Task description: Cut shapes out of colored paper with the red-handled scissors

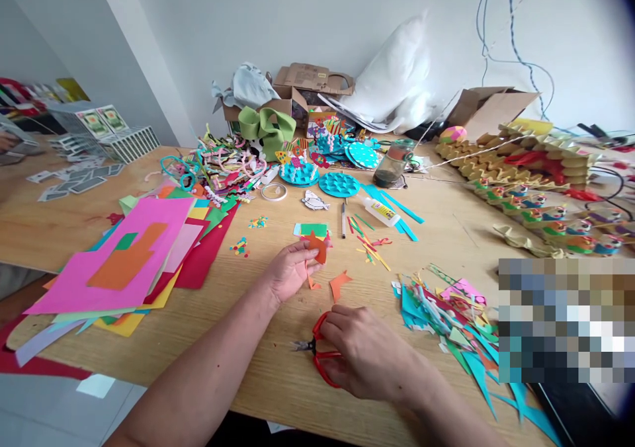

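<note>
Between the thumb and fingers of my left hand [292,268] is a small cut piece of orange paper [316,247], with a pointed top. A thin orange strip [310,279] hangs below those fingers. My right hand [354,348] grips red-handled scissors [317,344], their short blades pointing left just above the table. An orange paper scrap [339,285] lies between the two hands. Just beyond my left hand are stacked small paper pieces with a green one [313,229] on top. A pen [343,219] and a white fish cutout [314,200] lie farther back.
Coloured paper sheets [163,235] are piled at left. Paper scraps [446,315] lie at right, near egg trays [526,162] holding small painted figures. A glue bottle [381,212], a glass jar [393,162] and blue discs [339,184] stand toward the back. Pipe cleaners [223,162] are heaped behind.
</note>
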`<state>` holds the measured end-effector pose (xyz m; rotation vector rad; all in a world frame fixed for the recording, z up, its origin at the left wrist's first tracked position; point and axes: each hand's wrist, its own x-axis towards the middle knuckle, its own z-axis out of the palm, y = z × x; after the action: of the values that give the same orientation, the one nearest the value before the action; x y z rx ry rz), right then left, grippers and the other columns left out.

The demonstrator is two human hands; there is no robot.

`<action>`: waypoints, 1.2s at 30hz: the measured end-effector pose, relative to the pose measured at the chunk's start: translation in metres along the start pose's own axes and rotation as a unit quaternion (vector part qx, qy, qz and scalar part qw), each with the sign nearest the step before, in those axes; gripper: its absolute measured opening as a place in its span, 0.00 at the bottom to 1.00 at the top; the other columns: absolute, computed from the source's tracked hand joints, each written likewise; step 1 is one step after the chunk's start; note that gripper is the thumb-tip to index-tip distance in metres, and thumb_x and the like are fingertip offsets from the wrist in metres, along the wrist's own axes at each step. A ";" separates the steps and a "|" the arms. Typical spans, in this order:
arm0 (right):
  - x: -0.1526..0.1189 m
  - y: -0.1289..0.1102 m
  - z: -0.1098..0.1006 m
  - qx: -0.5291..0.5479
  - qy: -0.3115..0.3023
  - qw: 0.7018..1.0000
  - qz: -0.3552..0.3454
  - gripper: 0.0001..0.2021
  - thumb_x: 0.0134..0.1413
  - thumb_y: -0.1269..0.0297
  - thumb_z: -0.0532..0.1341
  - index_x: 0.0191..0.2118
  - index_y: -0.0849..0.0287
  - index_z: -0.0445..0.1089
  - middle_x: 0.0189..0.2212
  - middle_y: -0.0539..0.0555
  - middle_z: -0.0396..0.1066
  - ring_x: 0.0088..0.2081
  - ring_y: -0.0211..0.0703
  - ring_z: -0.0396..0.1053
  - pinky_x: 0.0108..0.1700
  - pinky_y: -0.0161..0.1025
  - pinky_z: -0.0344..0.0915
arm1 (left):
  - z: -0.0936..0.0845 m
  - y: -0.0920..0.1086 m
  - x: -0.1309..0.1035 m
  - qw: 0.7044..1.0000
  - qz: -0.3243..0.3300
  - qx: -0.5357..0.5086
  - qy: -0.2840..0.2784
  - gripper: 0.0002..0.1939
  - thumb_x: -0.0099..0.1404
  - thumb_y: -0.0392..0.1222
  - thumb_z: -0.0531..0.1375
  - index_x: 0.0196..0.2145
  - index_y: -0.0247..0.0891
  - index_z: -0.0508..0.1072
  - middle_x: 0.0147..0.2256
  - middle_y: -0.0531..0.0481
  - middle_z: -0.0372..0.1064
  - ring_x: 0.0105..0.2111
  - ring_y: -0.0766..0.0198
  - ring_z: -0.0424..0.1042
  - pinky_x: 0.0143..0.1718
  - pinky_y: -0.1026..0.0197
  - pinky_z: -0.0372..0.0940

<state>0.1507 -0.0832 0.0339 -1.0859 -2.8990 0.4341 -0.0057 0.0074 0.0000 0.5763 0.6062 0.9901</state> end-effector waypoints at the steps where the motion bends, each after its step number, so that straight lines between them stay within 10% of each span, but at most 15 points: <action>1: -0.001 -0.001 -0.001 0.007 0.000 1.000 -0.001 0.06 0.46 0.63 0.59 0.29 0.60 0.68 0.28 0.53 0.71 0.30 0.43 0.66 0.30 0.37 0.55 | 0.000 0.001 0.000 1.000 -0.004 -0.001 -0.008 0.08 0.52 0.31 0.62 0.33 0.34 0.74 0.46 0.42 0.72 0.53 0.54 0.65 0.52 0.49 0.58; 14: 0.001 -0.001 0.012 0.013 0.071 0.997 -0.027 0.28 0.50 0.37 0.54 0.27 0.61 0.70 0.25 0.56 0.68 0.29 0.43 0.64 0.27 0.36 0.55 | 0.001 -0.002 -0.001 1.000 -0.001 0.017 0.012 0.08 0.49 0.32 0.65 0.30 0.34 0.74 0.43 0.41 0.74 0.49 0.55 0.69 0.51 0.52 0.60; 22: 0.013 0.007 0.013 0.017 0.198 0.980 0.033 0.22 0.56 0.50 0.58 0.52 0.56 0.67 0.46 0.61 0.67 0.46 0.52 0.62 0.46 0.48 0.64 | 0.006 -0.003 -0.003 0.999 -0.035 -0.037 0.018 0.07 0.49 0.29 0.63 0.29 0.33 0.73 0.41 0.42 0.74 0.50 0.53 0.68 0.51 0.49 0.61; 36: 0.026 0.016 0.032 0.026 0.239 0.965 0.103 0.08 0.54 0.67 0.61 0.40 0.59 0.72 0.39 0.58 0.72 0.43 0.51 0.65 0.46 0.48 0.63 | 0.002 -0.012 -0.001 0.995 -0.043 -0.094 -0.001 0.07 0.51 0.29 0.62 0.31 0.30 0.74 0.41 0.38 0.74 0.45 0.54 0.71 0.52 0.53 0.60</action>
<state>0.1377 -0.0634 -0.0033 -1.2788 -2.3571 0.2085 0.0023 0.0013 -0.0063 0.3817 0.5264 0.9529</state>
